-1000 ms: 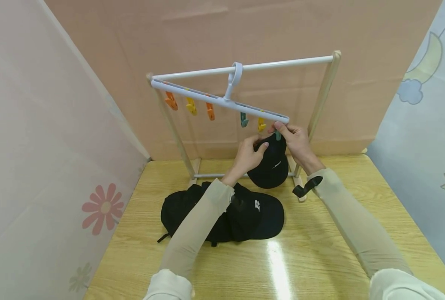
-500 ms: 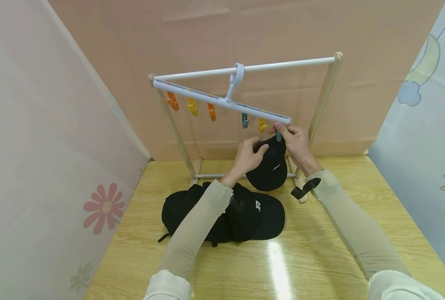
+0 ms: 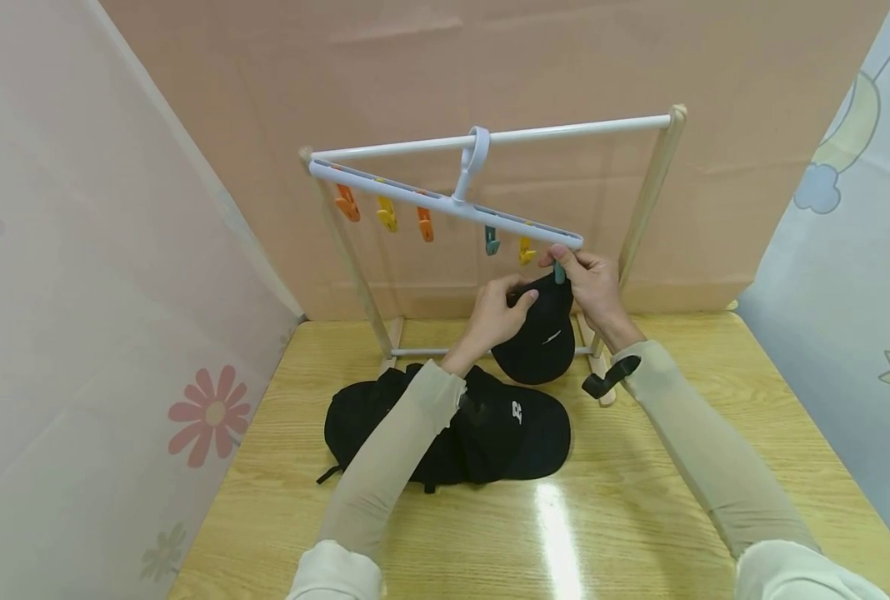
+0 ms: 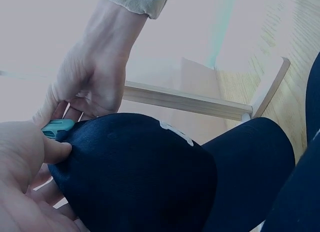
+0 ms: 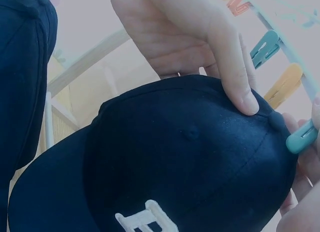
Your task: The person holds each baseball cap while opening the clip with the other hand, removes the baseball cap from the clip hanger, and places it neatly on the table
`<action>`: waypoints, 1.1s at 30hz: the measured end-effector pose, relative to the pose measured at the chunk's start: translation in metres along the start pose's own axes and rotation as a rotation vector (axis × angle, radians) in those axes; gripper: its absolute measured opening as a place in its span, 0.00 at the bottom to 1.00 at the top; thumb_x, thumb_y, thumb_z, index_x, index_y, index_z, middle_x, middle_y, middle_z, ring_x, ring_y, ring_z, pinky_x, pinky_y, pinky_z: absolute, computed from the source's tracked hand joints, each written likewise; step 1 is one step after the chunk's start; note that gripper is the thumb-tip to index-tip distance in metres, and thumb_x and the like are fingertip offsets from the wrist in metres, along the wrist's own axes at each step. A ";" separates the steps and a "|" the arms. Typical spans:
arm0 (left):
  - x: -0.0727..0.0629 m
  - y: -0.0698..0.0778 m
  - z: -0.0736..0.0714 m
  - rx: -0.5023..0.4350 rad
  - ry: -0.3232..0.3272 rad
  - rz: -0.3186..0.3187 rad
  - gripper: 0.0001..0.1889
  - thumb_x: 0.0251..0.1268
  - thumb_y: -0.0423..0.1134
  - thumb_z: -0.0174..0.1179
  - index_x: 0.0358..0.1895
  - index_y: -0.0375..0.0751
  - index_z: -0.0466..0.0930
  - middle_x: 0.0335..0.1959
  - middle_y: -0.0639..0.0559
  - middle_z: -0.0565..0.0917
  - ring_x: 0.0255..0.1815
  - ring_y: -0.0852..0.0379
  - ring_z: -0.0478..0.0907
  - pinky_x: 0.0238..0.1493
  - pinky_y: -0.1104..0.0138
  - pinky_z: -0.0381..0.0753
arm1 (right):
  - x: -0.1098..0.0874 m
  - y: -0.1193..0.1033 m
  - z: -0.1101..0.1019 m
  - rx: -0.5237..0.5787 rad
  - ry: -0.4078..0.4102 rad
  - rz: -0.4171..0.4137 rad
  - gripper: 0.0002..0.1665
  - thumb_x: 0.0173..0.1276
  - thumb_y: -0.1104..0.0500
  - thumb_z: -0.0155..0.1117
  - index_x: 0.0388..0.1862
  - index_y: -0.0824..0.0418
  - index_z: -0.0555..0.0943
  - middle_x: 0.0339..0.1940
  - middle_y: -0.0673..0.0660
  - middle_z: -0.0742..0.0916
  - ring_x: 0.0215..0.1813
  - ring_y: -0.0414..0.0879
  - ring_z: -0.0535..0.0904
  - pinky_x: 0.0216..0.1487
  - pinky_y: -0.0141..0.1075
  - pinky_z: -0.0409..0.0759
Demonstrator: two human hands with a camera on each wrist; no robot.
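A black baseball cap (image 3: 538, 346) hangs brim-down under the right end of a pale lavender clip hanger (image 3: 385, 187). My left hand (image 3: 493, 315) grips its upper edge, the thumb on the outside and the fingers behind. At the hanger's right end my right hand (image 3: 595, 289) pinches a teal clothespin (image 3: 560, 272). In the right wrist view this clothespin (image 5: 302, 137) overlaps the edge of the cap (image 5: 190, 142). A yellow clothespin (image 3: 526, 250) and another teal clothespin (image 3: 492, 241) hang beside it, with nothing in them.
The hanger tilts down to the right from the white bar (image 3: 572, 130) of a wooden rack (image 3: 651, 187). Orange and yellow clothespins (image 3: 387, 215) hang on its left half. Overlapping black caps (image 3: 538, 433) lie on the wooden table (image 3: 640, 500), partly behind the left sleeve.
The cap's brim has dropped slightly. Both hands keep their hold, and the whole view has shifted a little.
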State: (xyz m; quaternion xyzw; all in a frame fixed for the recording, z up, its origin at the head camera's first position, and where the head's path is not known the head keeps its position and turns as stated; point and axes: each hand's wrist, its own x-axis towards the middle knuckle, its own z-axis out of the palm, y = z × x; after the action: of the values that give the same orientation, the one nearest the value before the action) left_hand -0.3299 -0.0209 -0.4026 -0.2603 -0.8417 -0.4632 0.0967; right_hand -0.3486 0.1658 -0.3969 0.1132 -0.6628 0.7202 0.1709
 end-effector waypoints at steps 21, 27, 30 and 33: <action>-0.001 -0.001 0.000 0.011 -0.032 0.012 0.13 0.81 0.37 0.61 0.59 0.36 0.87 0.54 0.43 0.90 0.56 0.49 0.88 0.62 0.62 0.84 | 0.003 -0.002 -0.005 0.034 0.035 -0.100 0.25 0.78 0.52 0.68 0.45 0.78 0.89 0.32 0.45 0.94 0.53 0.41 0.83 0.59 0.33 0.75; -0.002 0.000 -0.001 -0.001 -0.017 0.003 0.12 0.81 0.37 0.61 0.58 0.37 0.88 0.54 0.45 0.90 0.55 0.50 0.87 0.61 0.62 0.84 | 0.004 -0.006 -0.009 0.021 0.033 -0.110 0.19 0.79 0.52 0.66 0.48 0.68 0.92 0.35 0.44 0.94 0.54 0.43 0.84 0.65 0.36 0.75; -0.002 0.000 -0.002 -0.010 -0.005 -0.011 0.12 0.81 0.38 0.62 0.58 0.38 0.88 0.54 0.46 0.91 0.55 0.51 0.87 0.61 0.63 0.84 | 0.003 -0.007 -0.012 0.017 0.017 -0.081 0.17 0.79 0.51 0.66 0.52 0.60 0.93 0.37 0.43 0.94 0.54 0.42 0.85 0.68 0.36 0.75; -0.003 0.000 -0.003 -0.029 0.007 -0.028 0.12 0.81 0.38 0.62 0.58 0.39 0.88 0.54 0.46 0.91 0.54 0.51 0.87 0.60 0.63 0.84 | 0.003 -0.007 -0.014 0.046 -0.014 -0.074 0.18 0.80 0.51 0.64 0.56 0.60 0.91 0.38 0.45 0.94 0.54 0.42 0.86 0.68 0.35 0.76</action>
State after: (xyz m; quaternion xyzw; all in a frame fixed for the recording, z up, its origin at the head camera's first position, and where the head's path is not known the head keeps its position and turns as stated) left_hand -0.3271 -0.0246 -0.4018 -0.2480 -0.8381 -0.4776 0.0893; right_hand -0.3478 0.1805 -0.3909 0.1466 -0.6425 0.7277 0.1903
